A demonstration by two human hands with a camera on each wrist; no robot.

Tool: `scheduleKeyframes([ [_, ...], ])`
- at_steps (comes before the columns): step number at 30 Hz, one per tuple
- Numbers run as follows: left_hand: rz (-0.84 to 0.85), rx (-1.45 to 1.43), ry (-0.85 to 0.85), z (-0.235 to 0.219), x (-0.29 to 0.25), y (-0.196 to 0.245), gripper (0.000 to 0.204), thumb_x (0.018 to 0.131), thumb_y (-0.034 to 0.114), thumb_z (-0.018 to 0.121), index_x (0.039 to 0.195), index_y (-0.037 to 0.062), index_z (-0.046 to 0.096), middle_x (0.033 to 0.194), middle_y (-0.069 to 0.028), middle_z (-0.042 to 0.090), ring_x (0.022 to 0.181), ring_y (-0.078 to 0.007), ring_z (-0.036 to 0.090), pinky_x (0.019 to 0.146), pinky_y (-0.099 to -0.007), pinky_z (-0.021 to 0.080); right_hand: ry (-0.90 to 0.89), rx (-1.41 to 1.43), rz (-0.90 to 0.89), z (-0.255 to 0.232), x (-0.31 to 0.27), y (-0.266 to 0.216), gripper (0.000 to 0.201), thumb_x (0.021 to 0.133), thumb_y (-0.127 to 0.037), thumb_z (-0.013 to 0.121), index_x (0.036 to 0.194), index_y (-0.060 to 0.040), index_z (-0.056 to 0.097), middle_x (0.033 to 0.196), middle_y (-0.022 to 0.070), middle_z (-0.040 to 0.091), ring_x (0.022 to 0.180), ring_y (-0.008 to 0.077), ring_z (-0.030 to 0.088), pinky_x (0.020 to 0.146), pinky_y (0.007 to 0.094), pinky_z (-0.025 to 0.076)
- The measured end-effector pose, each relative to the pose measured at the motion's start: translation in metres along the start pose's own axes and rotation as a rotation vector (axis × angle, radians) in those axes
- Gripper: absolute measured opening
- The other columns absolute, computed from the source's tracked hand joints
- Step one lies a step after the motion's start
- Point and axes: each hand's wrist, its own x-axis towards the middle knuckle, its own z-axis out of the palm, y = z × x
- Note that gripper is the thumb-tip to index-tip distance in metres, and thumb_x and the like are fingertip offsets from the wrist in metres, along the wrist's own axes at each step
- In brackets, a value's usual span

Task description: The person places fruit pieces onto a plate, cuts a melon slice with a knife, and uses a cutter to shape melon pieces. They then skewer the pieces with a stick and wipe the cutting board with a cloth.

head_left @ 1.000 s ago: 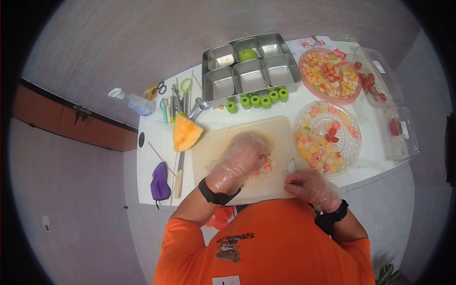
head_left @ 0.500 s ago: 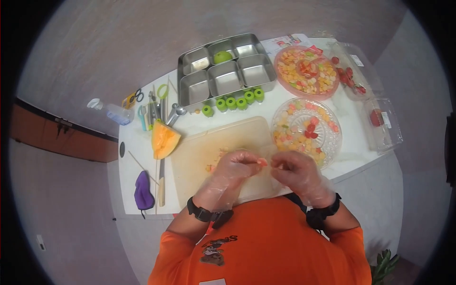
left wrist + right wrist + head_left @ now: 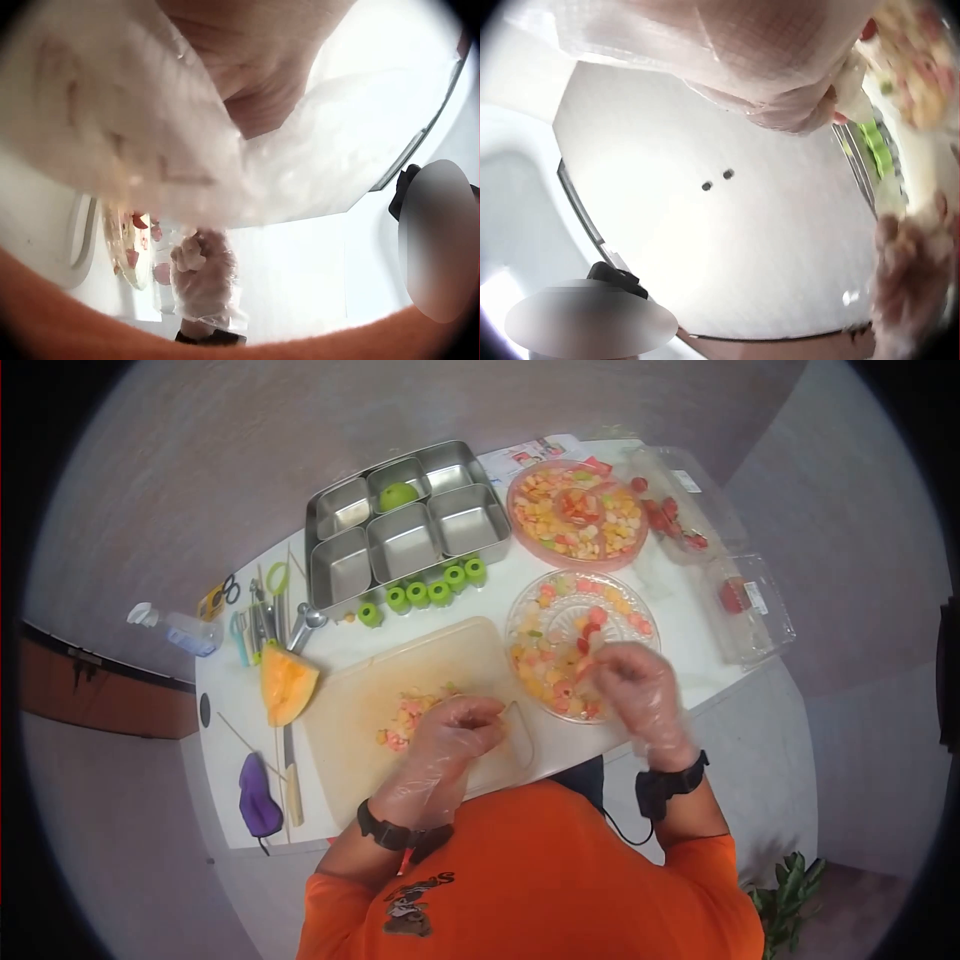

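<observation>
In a clear plastic glove, my right hand is over the near right part of the glass plate. Its thumb and fingers pinch a small pink piece of fruit. Around the plate lie several cut fruit shapes in yellow, pink and pale green. My left hand, also gloved, is above the cutting board with curled fingers; I cannot tell whether anything is between them. Beside it on the board is a heap of small fruit pieces.
Behind the board are green-handled cutters and a steel tray of compartments holding a green fruit. A pink divided platter and clear strawberry boxes stand right. Left are a melon wedge, a knife and a spray bottle.
My left hand rose from the fruit heap with a red piece and met the right hand. Now the hands are apart, the right one over the glass plate. The head view has shifted right.
</observation>
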Motion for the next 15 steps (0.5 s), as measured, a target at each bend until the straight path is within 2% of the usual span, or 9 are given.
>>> scheduleKeyframes([
  [2,0.014,-0.026,-0.017,0.0,0.001,-0.002,0.033,0.084,-0.005,0.076,0.116,0.0011,0.069,0.102,-0.0044,0.07,0.092,-0.0152,0.068,0.083,-0.0285,0.055,0.077,-0.077,-0.052,-0.027,0.009,0.0,0.006,0.094,-0.005,0.071,0.097,-0.0003,0.072,0.085,0.0029,0.072,0.076,0.0079,0.064,0.066,0.0257,0.051],
  [4,-0.003,0.0,-0.004,0.003,-0.001,0.002,0.035,0.084,-0.006,0.076,0.118,0.0012,0.069,0.102,-0.0049,0.07,0.093,-0.0153,0.068,0.084,-0.0287,0.055,0.087,-0.536,-0.04,-0.046,0.016,-0.003,0.009,0.092,-0.008,0.073,0.094,0.0003,0.072,0.084,0.009,0.073,0.074,0.0133,0.068,0.067,0.029,0.053],
  [5,-0.002,-0.002,-0.006,0.004,-0.001,0.003,0.035,0.084,-0.006,0.076,0.118,0.0012,0.069,0.102,-0.0049,0.07,0.093,-0.0153,0.068,0.084,-0.0287,0.055,0.088,-0.539,-0.041,-0.051,0.019,0.0,0.009,0.092,-0.008,0.073,0.094,0.0003,0.072,0.084,0.009,0.073,0.074,0.0133,0.068,0.067,0.029,0.053],
  [7,-0.026,0.032,-0.018,0.006,-0.001,0.006,0.034,0.086,-0.006,0.076,0.119,-0.0014,0.069,0.101,-0.0036,0.066,0.093,-0.0132,0.064,0.084,-0.0283,0.054,0.042,-0.753,-0.073,-0.055,0.024,0.009,0.011,0.09,-0.011,0.074,0.093,-0.0005,0.073,0.082,0.0145,0.072,0.072,0.0209,0.07,0.067,0.0316,0.054],
  [8,-0.027,0.032,-0.02,0.006,0.0,0.004,0.034,0.086,-0.006,0.076,0.119,-0.0014,0.069,0.101,-0.0036,0.066,0.093,-0.0132,0.064,0.084,-0.0283,0.054,0.044,-0.754,-0.072,-0.056,0.025,0.012,0.011,0.09,-0.011,0.074,0.093,-0.0005,0.073,0.082,0.0145,0.072,0.072,0.0209,0.07,0.067,0.0316,0.054],
  [10,-0.002,0.018,-0.033,0.003,0.001,0.001,0.035,0.086,-0.007,0.075,0.121,-0.0019,0.068,0.102,-0.0045,0.067,0.094,-0.0142,0.065,0.085,-0.0287,0.055,0.017,-0.745,-0.028,-0.053,0.028,0.016,0.012,0.089,-0.013,0.074,0.093,-0.0023,0.073,0.081,0.0166,0.072,0.071,0.0266,0.07,0.066,0.0337,0.055],
  [11,-0.002,0.02,-0.034,0.003,0.001,0.001,0.035,0.086,-0.007,0.075,0.121,-0.0019,0.068,0.102,-0.0045,0.067,0.094,-0.0142,0.065,0.085,-0.0287,0.055,0.018,-0.744,-0.027,-0.054,0.03,0.019,0.012,0.089,-0.013,0.074,0.093,-0.0023,0.073,0.081,0.0166,0.072,0.071,0.0266,0.07,0.066,0.0337,0.055],
  [13,-0.002,0.02,-0.041,0.002,0.001,0.001,0.037,0.086,-0.008,0.073,0.123,-0.0022,0.068,0.105,-0.0065,0.068,0.098,-0.0158,0.066,0.086,-0.0298,0.055,-0.024,-0.793,-0.002,-0.056,0.033,0.023,0.014,0.092,-0.014,0.074,0.096,-0.0005,0.074,0.083,0.0115,0.073,0.075,0.0159,0.069,0.068,0.0308,0.054],
  [15,-0.004,0.01,-0.04,0.002,0.001,0.001,0.038,0.086,-0.009,0.073,0.123,-0.0017,0.067,0.106,-0.0084,0.069,0.097,-0.017,0.067,0.085,-0.0302,0.055,-0.045,-0.792,0.002,-0.056,0.033,0.022,0.014,0.092,-0.014,0.072,0.096,-0.0009,0.074,0.083,0.0119,0.073,0.075,0.0173,0.07,0.069,0.0312,0.055],
])
